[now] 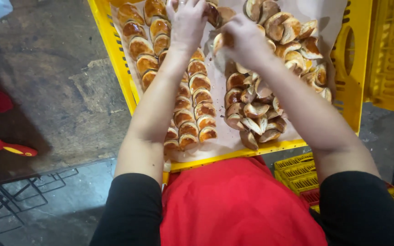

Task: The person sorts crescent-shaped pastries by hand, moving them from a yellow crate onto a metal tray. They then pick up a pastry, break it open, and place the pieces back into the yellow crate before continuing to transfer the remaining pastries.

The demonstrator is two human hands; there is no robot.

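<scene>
Head view, looking down: dark table (46, 91) on the left, with a yellow crate (115, 54) resting on its right side and a second yellow crate (393, 54) at far right. Brown paper liner (220, 136) covers the crate floor. Progress judged from layout: about 4 neat overlapping rows of glazed pastries (197, 100) fill the left half, done; a loose pile of pastries (261, 114) on the right half is not yet lined up, so roughly half is left. Left hand (188, 23) sits at the far end of the middle rows, fingers curled down onto pastries there; what exactly it pinches, cannot tell. Right hand (245, 38) has its grip closed around 1 pastry (218, 43) at the top of the loose pile, beside the gap between rows and pile. Red-handled tool (14, 148) lies on the table, well apart from both hands.
</scene>
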